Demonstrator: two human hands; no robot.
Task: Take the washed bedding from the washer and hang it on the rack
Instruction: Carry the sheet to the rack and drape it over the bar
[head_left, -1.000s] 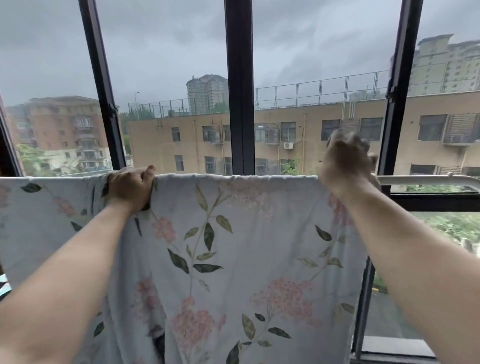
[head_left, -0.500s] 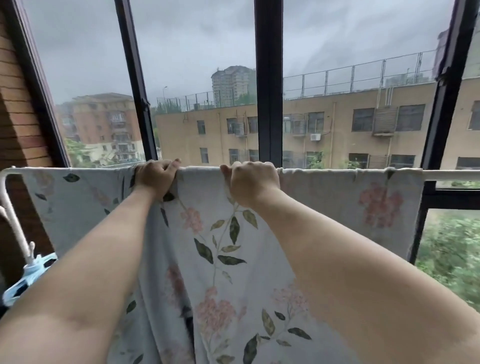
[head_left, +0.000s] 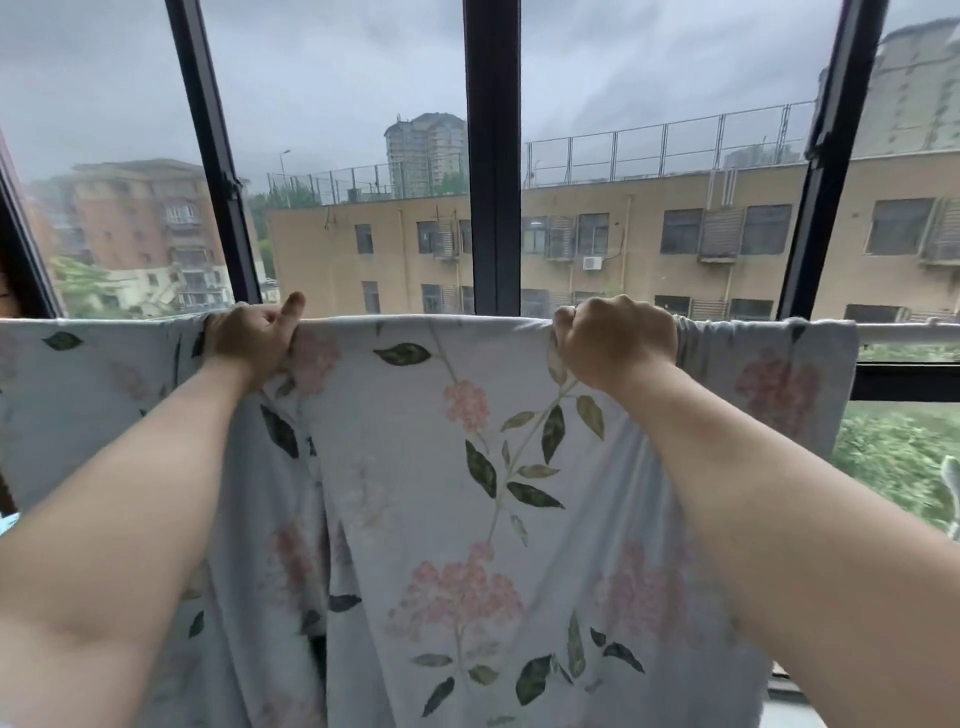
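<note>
Head view, one pale floral bedding sheet (head_left: 467, 493) draped over one white rack rail (head_left: 909, 332), left hand (head_left: 249, 338) and right hand (head_left: 615, 340) both gripping its top edge

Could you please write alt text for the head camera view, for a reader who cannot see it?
A person's left hand and right hand grip the top of a pale floral bed sheet draped over a white rack rail at a dark-framed window. Beyond the glass stand tan buildings under a grey sky.
</note>
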